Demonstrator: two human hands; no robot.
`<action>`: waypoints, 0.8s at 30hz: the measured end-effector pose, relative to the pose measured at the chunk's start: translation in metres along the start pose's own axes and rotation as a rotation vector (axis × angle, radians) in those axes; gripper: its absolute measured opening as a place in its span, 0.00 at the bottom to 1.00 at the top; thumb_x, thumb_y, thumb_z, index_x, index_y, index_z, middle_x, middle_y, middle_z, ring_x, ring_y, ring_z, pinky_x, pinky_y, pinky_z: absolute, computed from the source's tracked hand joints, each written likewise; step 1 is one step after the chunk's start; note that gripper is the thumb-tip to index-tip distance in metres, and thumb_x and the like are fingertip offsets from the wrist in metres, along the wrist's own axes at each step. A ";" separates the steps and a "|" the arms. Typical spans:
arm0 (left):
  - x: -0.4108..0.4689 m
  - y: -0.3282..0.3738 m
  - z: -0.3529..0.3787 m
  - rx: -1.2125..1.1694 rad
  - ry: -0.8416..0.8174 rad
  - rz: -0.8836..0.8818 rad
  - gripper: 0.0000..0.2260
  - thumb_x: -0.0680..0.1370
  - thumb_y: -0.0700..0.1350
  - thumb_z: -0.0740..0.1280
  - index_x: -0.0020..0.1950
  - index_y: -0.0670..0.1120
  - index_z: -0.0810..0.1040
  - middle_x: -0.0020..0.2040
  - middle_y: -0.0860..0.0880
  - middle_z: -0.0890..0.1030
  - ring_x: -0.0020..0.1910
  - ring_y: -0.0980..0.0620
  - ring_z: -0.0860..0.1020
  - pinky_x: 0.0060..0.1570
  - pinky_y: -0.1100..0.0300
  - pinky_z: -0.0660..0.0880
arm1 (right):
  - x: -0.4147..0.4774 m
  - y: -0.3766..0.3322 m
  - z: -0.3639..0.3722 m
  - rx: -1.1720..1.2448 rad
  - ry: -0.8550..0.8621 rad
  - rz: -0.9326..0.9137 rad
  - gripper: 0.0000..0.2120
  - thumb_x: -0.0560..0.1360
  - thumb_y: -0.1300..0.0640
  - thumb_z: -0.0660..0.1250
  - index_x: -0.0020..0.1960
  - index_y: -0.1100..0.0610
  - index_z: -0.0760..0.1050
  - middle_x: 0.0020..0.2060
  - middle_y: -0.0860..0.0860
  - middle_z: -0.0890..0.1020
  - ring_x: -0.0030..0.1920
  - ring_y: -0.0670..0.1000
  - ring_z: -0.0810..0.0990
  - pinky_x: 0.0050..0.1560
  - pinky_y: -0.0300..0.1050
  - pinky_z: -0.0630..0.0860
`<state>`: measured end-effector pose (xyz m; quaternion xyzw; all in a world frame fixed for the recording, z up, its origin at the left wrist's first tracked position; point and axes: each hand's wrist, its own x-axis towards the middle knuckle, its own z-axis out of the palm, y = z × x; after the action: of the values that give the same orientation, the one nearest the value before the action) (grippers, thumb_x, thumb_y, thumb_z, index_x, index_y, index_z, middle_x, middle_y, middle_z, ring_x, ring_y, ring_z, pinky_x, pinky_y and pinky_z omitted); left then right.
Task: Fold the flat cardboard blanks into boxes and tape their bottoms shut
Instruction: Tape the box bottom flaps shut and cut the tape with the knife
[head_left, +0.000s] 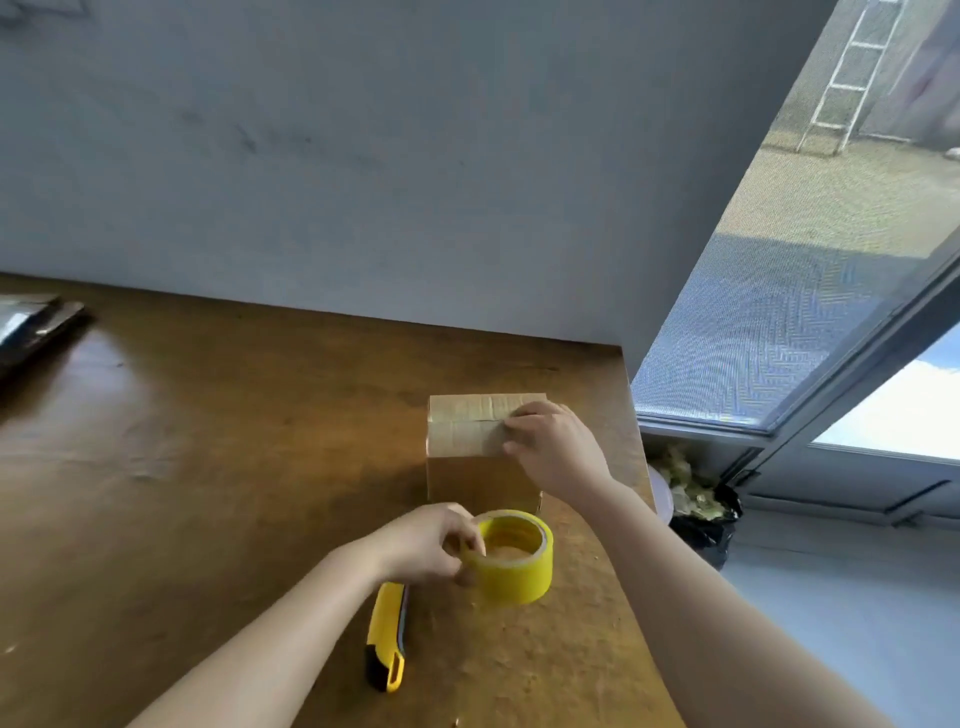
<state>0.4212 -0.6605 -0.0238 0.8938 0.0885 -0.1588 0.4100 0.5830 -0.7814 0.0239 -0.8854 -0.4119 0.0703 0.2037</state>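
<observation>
A: Two hands working?
B: Yes. I'm gripping the tape roll (511, 558) in my left hand (431, 543), nearest me. My right hand (553, 444) is lying on the box (480, 467) just beyond, at its crosswise seam's (465, 420) right end; pressing or pinching, I can't tell.

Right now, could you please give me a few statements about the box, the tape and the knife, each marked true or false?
1. The left hand grips the yellow tape roll. True.
2. The right hand holds the knife. False: it rests on top of the box, and neither hand touches the knife.
3. The knife lies on the table beside the left forearm. True.
4. The box's upper flaps stand open. False: they are folded shut.
</observation>
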 end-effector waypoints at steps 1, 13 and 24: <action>-0.004 0.005 -0.011 -0.076 0.007 -0.009 0.09 0.69 0.44 0.74 0.46 0.56 0.80 0.54 0.56 0.75 0.43 0.64 0.74 0.43 0.71 0.70 | 0.001 0.000 -0.001 0.018 -0.003 0.011 0.16 0.76 0.50 0.67 0.63 0.50 0.79 0.61 0.44 0.76 0.63 0.50 0.70 0.61 0.46 0.71; -0.031 0.044 -0.111 -0.506 0.118 0.080 0.16 0.68 0.48 0.74 0.55 0.47 0.81 0.54 0.42 0.80 0.52 0.50 0.77 0.57 0.54 0.74 | 0.006 -0.012 -0.031 0.527 -0.011 0.288 0.32 0.78 0.33 0.48 0.36 0.53 0.80 0.36 0.52 0.82 0.41 0.52 0.78 0.46 0.47 0.71; 0.011 0.050 -0.103 -0.861 0.279 -0.071 0.24 0.68 0.54 0.71 0.64 0.53 0.78 0.45 0.53 0.83 0.44 0.52 0.74 0.44 0.57 0.66 | 0.010 -0.018 -0.043 0.579 -0.042 0.206 0.46 0.58 0.20 0.61 0.70 0.43 0.67 0.61 0.49 0.76 0.61 0.53 0.76 0.64 0.53 0.72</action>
<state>0.4672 -0.6143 0.0707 0.6512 0.2316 0.0006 0.7227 0.5894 -0.7764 0.0706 -0.8261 -0.2868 0.2232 0.4306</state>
